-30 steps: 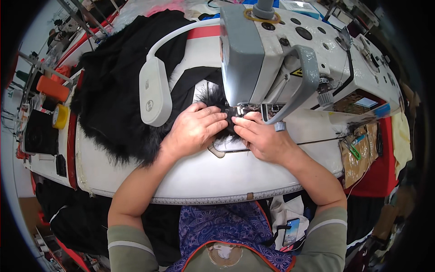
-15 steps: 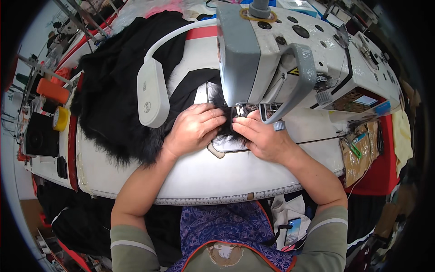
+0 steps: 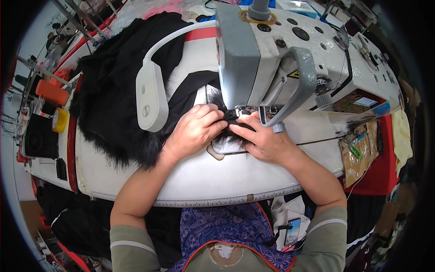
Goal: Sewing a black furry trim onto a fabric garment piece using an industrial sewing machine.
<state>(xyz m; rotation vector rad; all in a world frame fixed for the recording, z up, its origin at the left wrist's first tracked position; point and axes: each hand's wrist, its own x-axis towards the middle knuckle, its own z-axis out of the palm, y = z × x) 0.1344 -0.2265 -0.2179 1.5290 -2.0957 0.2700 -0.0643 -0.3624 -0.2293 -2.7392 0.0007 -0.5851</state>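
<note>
A black garment with furry edges (image 3: 131, 59) spreads over the left of the white sewing table. One strip of it runs to the presser foot (image 3: 240, 112) of the sewing machine (image 3: 290, 36). Just left of the foot, my left hand (image 3: 197, 128) is closed on the black fur piece (image 3: 229, 121), fingertips pinching its edge. My right hand (image 3: 265, 138) grips the same piece in front of the foot, thumb and forefinger on the fabric. The fingertips of both hands are close together, and fur shows between and beneath them.
A white gooseneck lamp (image 3: 152, 97) hangs beside my left hand. The machine's grey lever (image 3: 306, 81) stands over my right. Green snips (image 3: 353, 149) lie on brown cardboard at the right; orange (image 3: 52, 91) and yellow (image 3: 60, 119) thread spools stand at the left. A measuring tape (image 3: 217, 199) lines the front edge.
My right fingers have shifted slightly and spread a little, and more black fabric shows between my hands. My left fingertips have moved slightly toward the right ones.
</note>
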